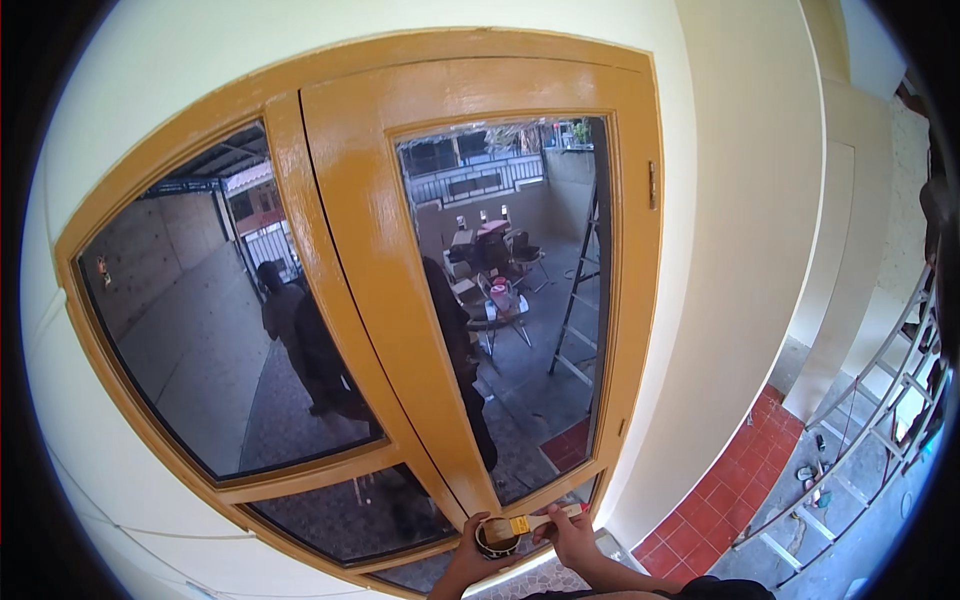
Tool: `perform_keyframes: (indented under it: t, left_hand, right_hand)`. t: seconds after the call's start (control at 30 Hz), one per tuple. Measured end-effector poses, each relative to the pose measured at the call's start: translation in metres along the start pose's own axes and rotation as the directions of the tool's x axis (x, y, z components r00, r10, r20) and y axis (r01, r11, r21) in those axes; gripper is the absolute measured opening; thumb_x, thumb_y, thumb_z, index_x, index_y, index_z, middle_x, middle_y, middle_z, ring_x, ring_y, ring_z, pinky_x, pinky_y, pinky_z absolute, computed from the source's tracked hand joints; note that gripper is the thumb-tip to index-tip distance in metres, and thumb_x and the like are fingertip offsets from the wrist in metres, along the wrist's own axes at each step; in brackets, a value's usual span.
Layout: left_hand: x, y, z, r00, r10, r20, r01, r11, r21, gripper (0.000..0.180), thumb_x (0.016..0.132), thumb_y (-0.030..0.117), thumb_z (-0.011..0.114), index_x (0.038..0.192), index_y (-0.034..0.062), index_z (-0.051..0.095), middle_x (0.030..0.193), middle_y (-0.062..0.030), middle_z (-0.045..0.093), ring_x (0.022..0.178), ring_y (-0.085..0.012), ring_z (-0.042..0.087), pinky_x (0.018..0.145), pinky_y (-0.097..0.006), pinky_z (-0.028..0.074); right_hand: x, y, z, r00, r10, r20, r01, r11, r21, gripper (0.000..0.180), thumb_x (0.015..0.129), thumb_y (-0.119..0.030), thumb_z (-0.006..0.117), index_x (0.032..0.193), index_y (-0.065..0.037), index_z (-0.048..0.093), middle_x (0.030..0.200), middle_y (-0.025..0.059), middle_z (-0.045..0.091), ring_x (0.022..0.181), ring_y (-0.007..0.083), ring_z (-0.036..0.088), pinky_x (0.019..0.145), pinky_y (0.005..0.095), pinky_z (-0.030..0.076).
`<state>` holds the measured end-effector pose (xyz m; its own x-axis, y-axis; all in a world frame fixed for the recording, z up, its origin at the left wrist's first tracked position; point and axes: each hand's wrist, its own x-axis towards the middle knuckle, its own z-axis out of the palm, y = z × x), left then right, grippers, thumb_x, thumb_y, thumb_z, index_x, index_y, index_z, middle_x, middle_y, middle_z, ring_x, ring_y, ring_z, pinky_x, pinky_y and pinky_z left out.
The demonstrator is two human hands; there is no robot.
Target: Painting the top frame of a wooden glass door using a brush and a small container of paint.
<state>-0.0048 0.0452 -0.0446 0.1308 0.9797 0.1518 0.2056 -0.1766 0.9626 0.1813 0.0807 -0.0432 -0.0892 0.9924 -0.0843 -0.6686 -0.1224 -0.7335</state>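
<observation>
The right hand (572, 540) is closed around the pale handle of a flat paintbrush with a yellow band (520, 524). The left hand (468, 562) curls around a small, round, dark cup (497, 553). The bristles are over the cup; I can't tell if they touch inside. Both are low down, in front of a shiny, mustard-brown wooden door with glass (345, 200). Its wood looks all coloured, so much of the painting seems done. I can't tell which bits are left, or if the paint is wet. Beside it is a cream wall (750, 200).
</observation>
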Motion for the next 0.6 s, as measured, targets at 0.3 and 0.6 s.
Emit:
perform_keyframes:
  t: [0.3, 0.6]
  left_hand:
    - [0.004, 0.016, 0.007, 0.999, -0.015, 0.038, 0.018, 0.997, -0.072, 0.095, 0.062, 0.016, 0.087, 0.13, 0.0068, 0.022, 0.117, -0.0167, 0.05, 0.11, -0.0241, 0.054, 0.093, -0.034, 0.047]
    - [-0.007, 0.011, 0.01, 0.997, -0.077, 0.024, 0.078, 0.995, -0.069, 0.096, 0.061, 0.015, 0.087, 0.131, 0.0074, 0.023, 0.118, -0.0192, 0.05, 0.11, -0.0251, 0.055, 0.094, -0.035, 0.046]
  right_hand:
    - [0.01, 0.006, -0.018, 1.0, -0.016, 0.004, 0.016, 0.996, -0.091, 0.02, 0.095, -0.014, 0.049, 0.095, 0.004, 0.055, 0.071, 0.0143, 0.06, 0.06, 0.0236, 0.06, 0.059, 0.0363, 0.052]
    - [-0.001, 0.0, -0.017, 0.998, 0.029, 0.056, -0.031, 0.999, 0.032, 0.016, 0.095, -0.013, 0.049, 0.094, 0.002, 0.054, 0.074, 0.0137, 0.06, 0.063, 0.0231, 0.06, 0.058, 0.0355, 0.051]
